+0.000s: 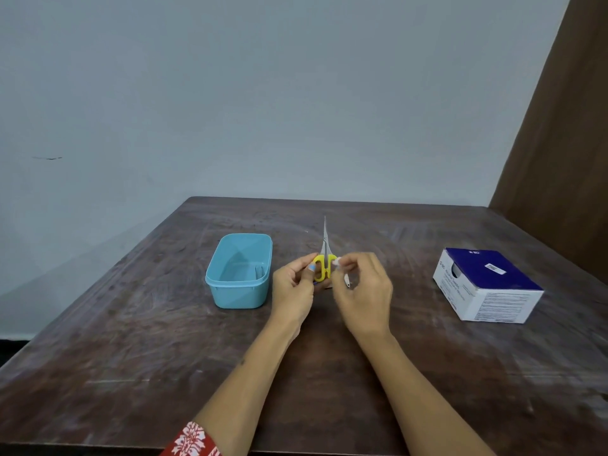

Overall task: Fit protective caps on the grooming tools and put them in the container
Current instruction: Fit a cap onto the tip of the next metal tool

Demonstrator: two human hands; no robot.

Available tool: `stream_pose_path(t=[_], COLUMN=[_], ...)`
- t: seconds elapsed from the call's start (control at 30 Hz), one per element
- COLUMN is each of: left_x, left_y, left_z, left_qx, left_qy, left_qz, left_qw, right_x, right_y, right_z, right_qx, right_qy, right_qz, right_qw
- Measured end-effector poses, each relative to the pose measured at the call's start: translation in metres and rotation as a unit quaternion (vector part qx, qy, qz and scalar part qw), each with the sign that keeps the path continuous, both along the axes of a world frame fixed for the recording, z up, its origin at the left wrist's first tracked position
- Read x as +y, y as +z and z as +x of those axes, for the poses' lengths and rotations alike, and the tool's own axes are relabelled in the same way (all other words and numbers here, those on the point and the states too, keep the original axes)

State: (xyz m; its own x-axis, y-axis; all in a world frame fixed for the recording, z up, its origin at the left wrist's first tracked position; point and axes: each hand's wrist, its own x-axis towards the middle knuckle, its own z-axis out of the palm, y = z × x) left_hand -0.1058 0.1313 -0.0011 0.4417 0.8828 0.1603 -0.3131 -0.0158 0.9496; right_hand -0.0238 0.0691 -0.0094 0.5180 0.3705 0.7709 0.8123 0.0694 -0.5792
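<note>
Small scissors (324, 258) with yellow handles and thin bare steel blades point away from me over the middle of the table. My left hand (294, 286) grips the left yellow handle. My right hand (362, 289) is just right of the handles and pinches a small pale clear cap (337, 262) at its fingertips. A slim whitish piece (347, 280) shows under the right fingers; I cannot tell what it is. The light blue plastic container (239, 284) stands left of my hands, open, with a small thin tool lying near its right inner wall.
A white and dark blue cardboard box (487, 284) sits at the right of the dark wooden table (131, 357). A pale wall rises behind the table's far edge, and a brown curtain hangs at the far right.
</note>
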Motion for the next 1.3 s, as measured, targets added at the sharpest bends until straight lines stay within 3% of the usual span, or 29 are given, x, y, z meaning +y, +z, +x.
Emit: stream_pose_path(t=[0.17,0.37,0.57,0.73,0.9,0.97,1.1,1.3], left_x=[0.000,0.003,-0.004,-0.005,-0.005,-0.004,-0.007,-0.009], left_y=[-0.004,-0.009,-0.004,-0.003,-0.004,-0.005,-0.005,-0.002], left_z=[0.001,0.002,0.002,0.001,0.002,0.002,0.002,0.001], left_qx=[0.009,0.079,0.093,0.114,0.039,0.038,0.040,0.047], left_qy=[-0.016,0.013,-0.086,-0.099,-0.075,-0.061,-0.071,-0.073], left_qz=[0.017,0.076,0.040,0.068,0.014,0.000,0.009,0.016], left_qw=[1.000,0.994,0.991,0.986,0.996,0.997,0.997,0.996], right_x=[0.002,0.001,-0.001,0.002,0.003,0.004,0.003,0.001], right_y=[0.000,0.004,0.005,0.005,0.006,0.005,0.003,0.000], right_z=[0.007,-0.002,0.001,0.004,0.008,0.009,0.007,0.005], right_qx=[0.187,0.129,0.194,0.338,0.442,0.424,0.306,0.216], right_qy=[0.026,0.024,0.089,0.184,0.211,0.179,0.116,0.041], right_qz=[0.037,0.057,0.049,0.070,0.139,0.132,0.097,0.065], right_qw=[0.981,0.990,0.976,0.920,0.860,0.878,0.940,0.973])
